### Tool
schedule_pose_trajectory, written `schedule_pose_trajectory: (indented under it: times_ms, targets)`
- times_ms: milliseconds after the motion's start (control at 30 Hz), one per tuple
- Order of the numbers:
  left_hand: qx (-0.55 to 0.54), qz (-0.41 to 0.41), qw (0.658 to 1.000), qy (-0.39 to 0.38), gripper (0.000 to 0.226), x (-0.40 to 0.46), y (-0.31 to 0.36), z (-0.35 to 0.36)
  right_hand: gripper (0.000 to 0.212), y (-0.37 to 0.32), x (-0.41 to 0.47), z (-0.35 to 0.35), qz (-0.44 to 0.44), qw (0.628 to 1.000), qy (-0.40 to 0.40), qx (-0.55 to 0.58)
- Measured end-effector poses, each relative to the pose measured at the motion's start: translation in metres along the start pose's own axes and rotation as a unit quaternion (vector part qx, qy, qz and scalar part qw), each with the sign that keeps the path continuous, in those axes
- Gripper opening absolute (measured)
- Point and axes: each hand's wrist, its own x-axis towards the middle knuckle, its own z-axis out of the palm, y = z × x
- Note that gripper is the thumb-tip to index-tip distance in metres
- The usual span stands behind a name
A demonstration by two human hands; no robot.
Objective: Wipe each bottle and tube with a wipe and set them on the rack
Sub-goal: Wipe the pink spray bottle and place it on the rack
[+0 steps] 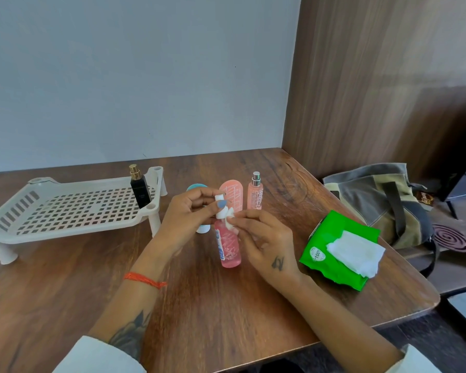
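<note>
Over mid-table (189, 305), left hand (184, 216) grips pink bottle (229, 244)'s cap; right hand (264, 243) pinches wipe (229, 219); rack (73, 208) at ten o'clock.

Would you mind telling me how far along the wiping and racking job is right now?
Done: only the black bottle stands on the rack. In hand: the left hand holds the pink pump bottle by its white top while the right hand rubs a wipe against it. Left: the pink tube, the pink spray bottle and a blue-capped item behind the hands wait on the table.
</note>
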Motion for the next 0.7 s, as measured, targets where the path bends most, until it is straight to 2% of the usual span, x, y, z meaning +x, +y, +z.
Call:
schedule_pose_trajectory:
  times_ms: [167, 233, 333, 400, 500, 633, 700]
  targets:
    - [-0.007, -0.003, 1.0, -0.021, 0.017, -0.0004, 0.0006, -0.0009, 0.019, 0.0036, 0.0047, -0.005, 0.087, 0.995, 0.047, 0.023]
    - [-0.017, -0.005, 1.0, -0.024, 0.017, -0.0008, 0.001, -0.001, 0.018, 0.0046, 0.0029, -0.0057, 0.053, 0.997, 0.058, 0.01]
    - [-0.03, 0.002, 0.999, -0.019, 0.018, -0.0016, 0.001, -0.0005, 0.016, 0.0025, -0.0025, -0.0022, -0.015, 1.0, 0.016, 0.002]
    - [-0.029, 0.004, 0.999, -0.014, 0.018, -0.0019, 0.0011, -0.0007, 0.016, 0.0015, -0.003, 0.0002, -0.025, 1.0, -0.003, 0.004]
    - [-0.033, 0.001, 0.999, -0.019, 0.018, -0.002, 0.0016, -0.001, 0.018, 0.0017, 0.0017, -0.0019, 0.029, 0.999, -0.006, 0.03]
    - [-0.02, -0.007, 1.0, -0.02, 0.017, -0.0012, 0.002, -0.0006, 0.019, 0.002, 0.0045, -0.0061, 0.153, 0.985, -0.035, 0.071]
    - [-0.021, -0.013, 0.999, -0.022, 0.017, -0.0013, 0.002, -0.0009, 0.018, 0.0017, 0.0042, -0.0074, 0.135, 0.99, 0.001, 0.043]
